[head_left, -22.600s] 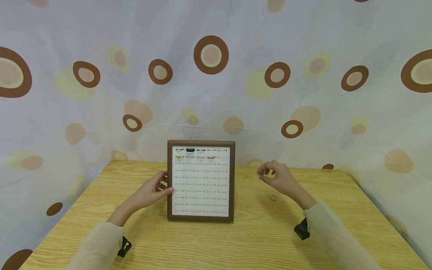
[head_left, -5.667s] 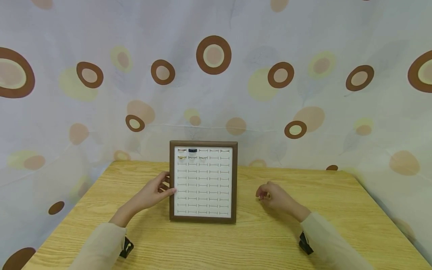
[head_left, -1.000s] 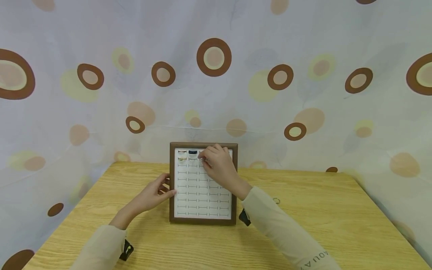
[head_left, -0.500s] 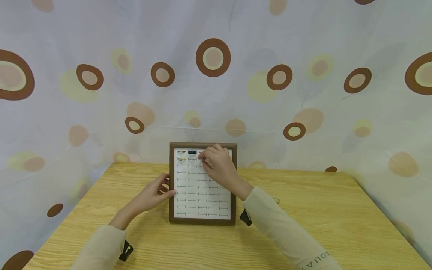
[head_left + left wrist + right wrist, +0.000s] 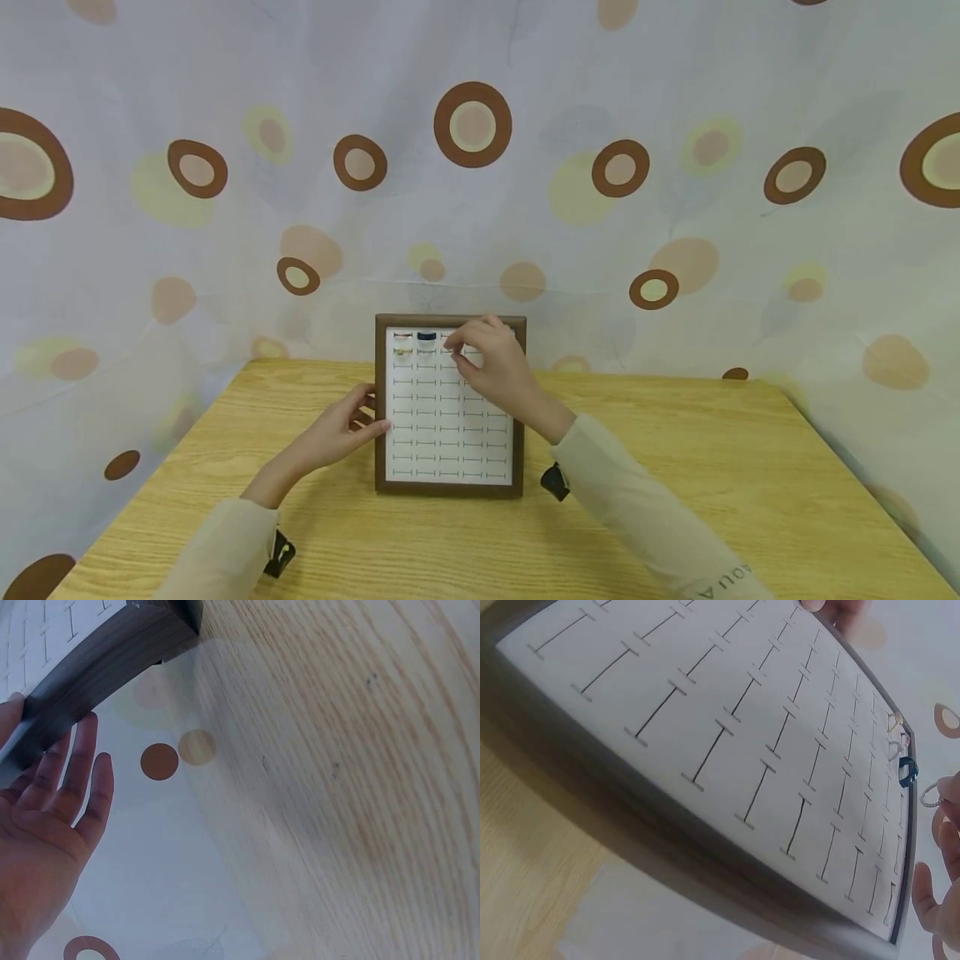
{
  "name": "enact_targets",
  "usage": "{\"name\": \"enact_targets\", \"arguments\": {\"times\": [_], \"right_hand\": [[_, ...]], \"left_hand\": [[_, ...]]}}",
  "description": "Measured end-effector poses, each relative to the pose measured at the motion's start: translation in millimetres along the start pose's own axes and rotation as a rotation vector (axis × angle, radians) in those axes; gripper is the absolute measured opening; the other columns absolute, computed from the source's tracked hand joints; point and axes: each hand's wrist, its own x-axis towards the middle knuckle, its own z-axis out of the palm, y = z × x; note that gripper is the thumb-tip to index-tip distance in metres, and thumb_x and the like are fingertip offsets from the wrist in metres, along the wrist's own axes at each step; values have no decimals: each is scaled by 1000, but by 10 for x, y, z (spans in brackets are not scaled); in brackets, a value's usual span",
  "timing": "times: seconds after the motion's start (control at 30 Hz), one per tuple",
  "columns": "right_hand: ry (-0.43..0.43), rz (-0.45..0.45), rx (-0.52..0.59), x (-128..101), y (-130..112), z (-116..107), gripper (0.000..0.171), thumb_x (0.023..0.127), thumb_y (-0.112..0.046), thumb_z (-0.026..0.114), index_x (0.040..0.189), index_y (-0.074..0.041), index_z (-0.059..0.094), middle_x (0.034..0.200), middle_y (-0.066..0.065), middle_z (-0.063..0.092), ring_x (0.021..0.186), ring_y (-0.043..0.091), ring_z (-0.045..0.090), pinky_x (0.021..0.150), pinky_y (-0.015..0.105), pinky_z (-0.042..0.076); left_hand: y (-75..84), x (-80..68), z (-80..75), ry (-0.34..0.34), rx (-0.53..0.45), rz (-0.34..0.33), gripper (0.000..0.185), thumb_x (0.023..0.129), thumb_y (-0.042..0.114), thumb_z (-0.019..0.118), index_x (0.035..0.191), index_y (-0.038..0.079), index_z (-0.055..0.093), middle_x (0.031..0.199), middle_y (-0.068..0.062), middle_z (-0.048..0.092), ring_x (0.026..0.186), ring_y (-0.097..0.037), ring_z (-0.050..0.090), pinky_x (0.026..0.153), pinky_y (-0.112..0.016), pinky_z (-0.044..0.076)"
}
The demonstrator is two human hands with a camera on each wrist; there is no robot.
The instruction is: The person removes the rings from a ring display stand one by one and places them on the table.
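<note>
ring (image 5: 924, 799) | pinched at tips of right grip (image 5: 497, 363) | before slotted board (image 5: 450, 450)

Light wood-grain table (image 5: 750, 483), brown-framed slotted board (image 5: 461, 451) standing on it, lower edge down

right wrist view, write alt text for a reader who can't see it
A right hand pinches a textured silver ring just off a white slotted ring display, whose far edge holds a dark blue ring, a gold ring and others. A left hand holds its frame.
</note>
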Motion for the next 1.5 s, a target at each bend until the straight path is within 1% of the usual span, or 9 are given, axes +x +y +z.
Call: {"name": "enact_targets", "arguments": {"times": [0.37,0.53,0.77,0.83,1.0,1.07,1.1,1.37,1.5], "right_hand": [[-37,3,-1,-224,79,-251,14,74,4,68,83,-7,65,81,1,66,83,17,51,79,32,41],[-44,9,-13,-401,147,-397,15,74,4,69,84,-7,66,82,0,66,82,16,51,80,35,40],[-63,31,-71,-708,313,-609,20,70,4,73,83,-9,65,81,-2,66,80,14,51,75,33,40],[-87,41,-85,-796,357,-663,23,69,5,74,82,-11,64,81,-2,65,79,13,51,74,33,40],[-167,46,-127,-1056,510,-722,26,66,4,76,81,-13,64,78,-4,64,76,11,49,70,30,41],[-212,50,-140,-1170,572,-727,25,66,2,77,81,-14,65,76,-5,63,74,10,49,68,29,41],[-233,48,-141,-1223,596,-730,25,66,1,77,81,-14,65,75,-5,63,73,10,49,67,29,41],[-478,147,-96,-1565,719,-736,18,73,-2,73,82,-15,65,78,-9,62,74,14,50,69,32,40],[-550,161,-75,-1669,753,-736,17,73,0,72,80,-14,64,77,-7,63,71,12,49,70,35,41]], "left_hand": [[6,2,5,-11,4,-1,53,89,30,60,128,1,39,111,-17,58,89,-20,62,72,-28,51],[8,7,11,-4,4,-4,52,89,30,60,128,3,39,110,-16,58,89,-19,62,72,-27,51],[-4,2,9,-9,-2,-6,53,88,30,60,128,3,39,110,-15,58,89,-18,61,71,-25,50],[97,-20,-7,-9,1,-5,51,89,26,60,128,0,39,110,-18,58,89,-21,61,72,-27,51],[104,-15,-15,-2,5,-16,51,89,26,60,128,1,39,110,-17,58,90,-22,62,73,-28,51],[2,9,0,0,4,-11,54,88,31,60,129,3,39,110,-15,58,90,-20,61,72,-26,51],[-2,9,2,0,4,-12,54,88,32,60,129,3,39,110,-15,58,90,-20,61,72,-26,51],[-10,-1,8,-9,0,-21,55,88,34,60,129,4,39,111,-14,58,90,-18,61,72,-25,50],[-2,6,3,-3,5,-20,54,88,33,60,129,4,39,110,-14,58,90,-19,61,72,-25,50]]}}
